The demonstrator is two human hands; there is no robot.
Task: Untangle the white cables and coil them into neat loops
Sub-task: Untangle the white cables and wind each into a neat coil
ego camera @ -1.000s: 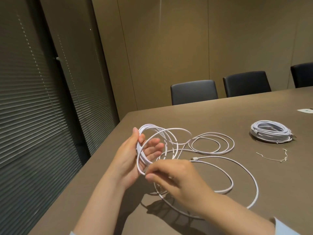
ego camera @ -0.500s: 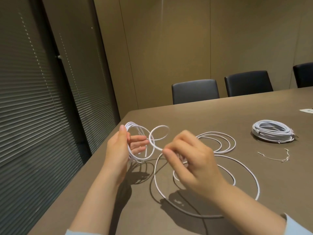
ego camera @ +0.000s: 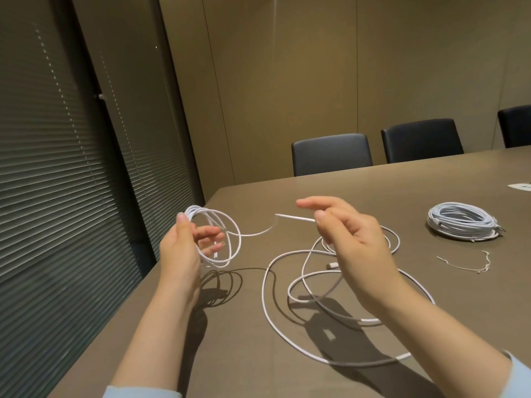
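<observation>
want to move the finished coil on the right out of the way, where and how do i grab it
Take the finished coil by its near rim, coming from above. It lies flat on the table, a tight ring of stacked turns with an open middle; fingers in the hole and thumb outside would likely clamp all turns together, so none slip loose.

both hands raised, left curled, right pinching

- White cable, loose on brown table.
- Pale grey-white coil.
- Black chairs.
- Tan wall; dk grey slatted blinds.
- Lt blue sleeves.
</observation>
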